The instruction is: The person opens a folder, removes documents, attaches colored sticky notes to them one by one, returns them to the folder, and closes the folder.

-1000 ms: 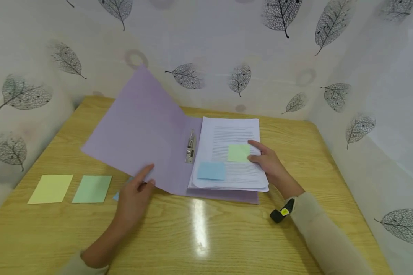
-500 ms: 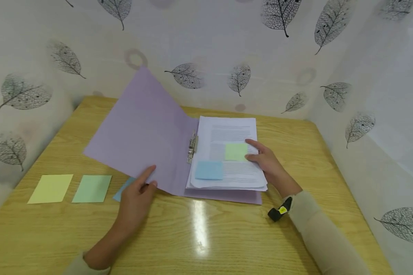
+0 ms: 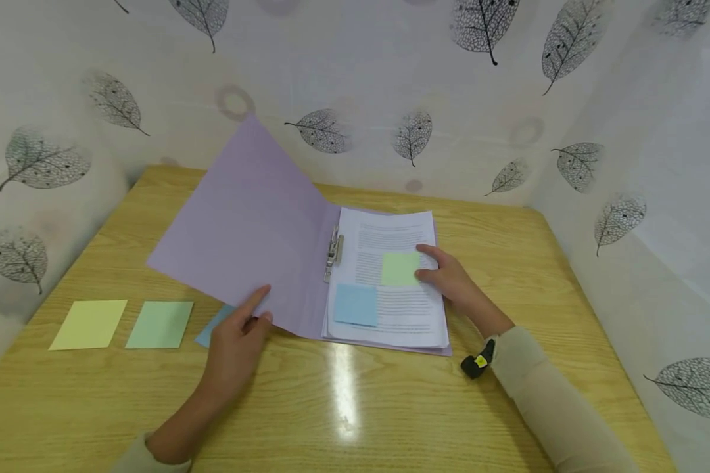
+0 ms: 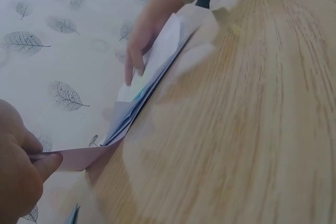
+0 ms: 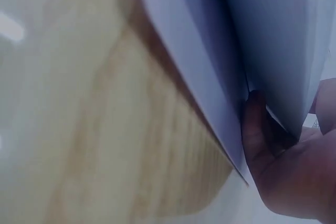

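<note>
A purple folder (image 3: 242, 217) lies spread, its left cover raised at a slant. My left hand (image 3: 235, 351) pinches that cover's near edge, the thumb showing on it in the left wrist view. On the folder's right side is a stack of printed papers (image 3: 399, 332), beside the metal clip (image 3: 333, 253) at the spine. My right hand (image 3: 452, 279) grips the stack by its right edge; a finger (image 5: 254, 124) reaches beneath the sheets in the right wrist view. The top sheet carries a green sticky note (image 3: 399, 269) and a blue sticky note (image 3: 355, 305).
On the wooden table (image 3: 272, 414), left of the folder, lie a yellow paper square (image 3: 89, 324), a green paper square (image 3: 160, 324) and a blue one (image 3: 211, 326) partly hidden by the left hand. A leaf-patterned cloth (image 3: 367, 79) hangs behind the table.
The papers have shifted left toward the clip and come down nearer the folder's right side, my right hand moving with them. My left hand still holds the cover, almost unmoved.
</note>
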{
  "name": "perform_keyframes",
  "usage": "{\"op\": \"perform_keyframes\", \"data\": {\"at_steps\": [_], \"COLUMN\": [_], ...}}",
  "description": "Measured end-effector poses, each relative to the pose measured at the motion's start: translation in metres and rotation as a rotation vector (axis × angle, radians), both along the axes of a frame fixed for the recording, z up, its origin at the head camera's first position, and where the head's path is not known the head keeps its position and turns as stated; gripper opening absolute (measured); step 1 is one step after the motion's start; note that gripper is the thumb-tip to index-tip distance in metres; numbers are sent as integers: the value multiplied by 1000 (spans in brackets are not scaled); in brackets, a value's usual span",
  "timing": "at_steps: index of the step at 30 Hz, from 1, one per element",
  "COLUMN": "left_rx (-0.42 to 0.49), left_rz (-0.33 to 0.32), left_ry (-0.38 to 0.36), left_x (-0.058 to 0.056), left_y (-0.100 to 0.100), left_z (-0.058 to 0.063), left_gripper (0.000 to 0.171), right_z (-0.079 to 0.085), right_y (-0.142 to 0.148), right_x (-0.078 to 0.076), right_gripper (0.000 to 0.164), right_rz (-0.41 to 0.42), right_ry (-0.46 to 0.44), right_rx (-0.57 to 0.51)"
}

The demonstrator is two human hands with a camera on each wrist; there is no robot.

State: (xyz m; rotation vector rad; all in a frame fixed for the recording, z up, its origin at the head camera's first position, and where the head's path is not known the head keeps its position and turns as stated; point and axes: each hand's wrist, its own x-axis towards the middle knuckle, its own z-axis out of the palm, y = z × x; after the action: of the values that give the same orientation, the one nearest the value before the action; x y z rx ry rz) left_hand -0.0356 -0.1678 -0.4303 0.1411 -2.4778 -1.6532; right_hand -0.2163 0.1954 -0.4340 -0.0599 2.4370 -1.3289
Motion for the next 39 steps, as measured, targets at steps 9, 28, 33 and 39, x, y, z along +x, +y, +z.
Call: {"op": "perform_keyframes", "data": {"at_steps": [9, 28, 33, 39], "left_rx": [4, -87, -239, -383], "left_rz": [10, -86, -162, -315], "left_ry": [-9, -172, -276, -129], "left_x": [1, 7, 11, -11], "left_y": [0, -6, -4, 31], "left_z": [0, 1, 17, 35], "left_gripper": [47, 59, 61, 42], "right_z": [2, 9, 6, 4], "right_y": [-2, 22, 23, 29], "right_x": [5, -1, -5, -7], "right_gripper": [81, 72, 72, 68], "right_rz": [114, 348, 399, 420], "right_ry": [125, 297, 236, 239], "right_rx": [452, 537, 532, 574]}}
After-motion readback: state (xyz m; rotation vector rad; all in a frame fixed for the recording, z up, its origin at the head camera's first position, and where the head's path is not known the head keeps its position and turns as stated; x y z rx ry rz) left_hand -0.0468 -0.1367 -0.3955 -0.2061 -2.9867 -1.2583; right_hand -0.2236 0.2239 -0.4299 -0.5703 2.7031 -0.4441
